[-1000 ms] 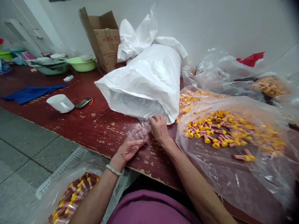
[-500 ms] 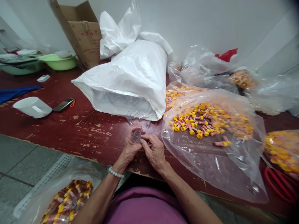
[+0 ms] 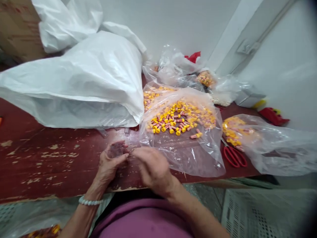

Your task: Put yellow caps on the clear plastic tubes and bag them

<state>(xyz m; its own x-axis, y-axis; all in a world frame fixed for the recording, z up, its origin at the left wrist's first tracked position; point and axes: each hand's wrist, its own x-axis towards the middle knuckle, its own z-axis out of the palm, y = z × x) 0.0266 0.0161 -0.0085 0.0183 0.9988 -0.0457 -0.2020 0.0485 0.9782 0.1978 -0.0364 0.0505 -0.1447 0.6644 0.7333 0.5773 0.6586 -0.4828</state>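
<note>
My left hand (image 3: 111, 160), with a beaded bracelet at its wrist, is curled around a clear plastic piece (image 3: 117, 149) that looks like a tube; its full shape is partly hidden by the fingers. Beside it on the right, my right hand (image 3: 153, 165) is lifted over the table's front edge and smeared by motion, so its grip does not show. Clear tubes (image 3: 126, 131) lie at the mouth of a large white sack (image 3: 99, 66). To the right, a clear plastic bag (image 3: 185, 162) lies open, with many small yellow-capped pieces (image 3: 170, 125) in it.
Red-handled scissors (image 3: 235, 157) lie on the worn red table (image 3: 56, 165), near another bag of yellow-capped pieces (image 3: 231, 130). More plastic bags (image 3: 173, 62) are heaped by the wall. A cardboard box (image 3: 19, 31) stands at back left. A white crate (image 3: 267, 211) is below the table.
The view has swung to the right. My right hand has come away from the clear piece and moved apart from my left hand, which still holds it.
</note>
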